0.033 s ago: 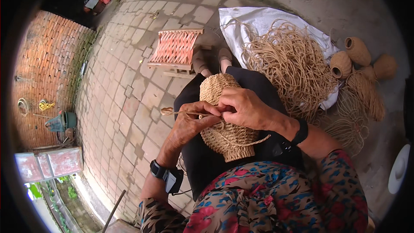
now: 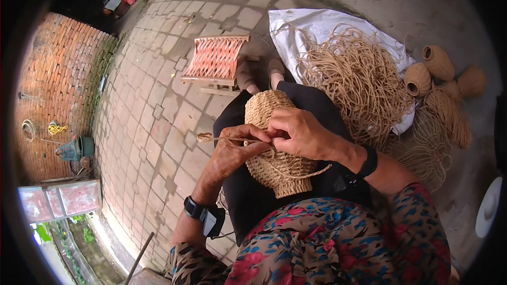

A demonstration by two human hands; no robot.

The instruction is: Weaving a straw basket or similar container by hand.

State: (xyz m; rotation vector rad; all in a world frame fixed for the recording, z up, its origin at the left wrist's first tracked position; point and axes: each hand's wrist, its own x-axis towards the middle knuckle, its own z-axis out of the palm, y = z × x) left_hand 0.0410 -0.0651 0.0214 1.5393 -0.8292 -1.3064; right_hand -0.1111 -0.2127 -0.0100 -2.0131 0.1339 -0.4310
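A woven straw-coloured vessel, narrowing to a neck at its near end, lies across my lap. Over its middle, my left hand pinches a twisted fibre cord, whose looped tip sticks out to the left. The fingertips of my right hand are closed against those of the left, at the same cord. Just what sits between the right fingertips is hidden. Another loose cord end runs over the vessel and points out to the right.
A heap of loose cord lies on a white sheet at the far right. Beyond it are several woven vessels and a cord bundle. A low stool with a woven pink seat stands ahead of my feet.
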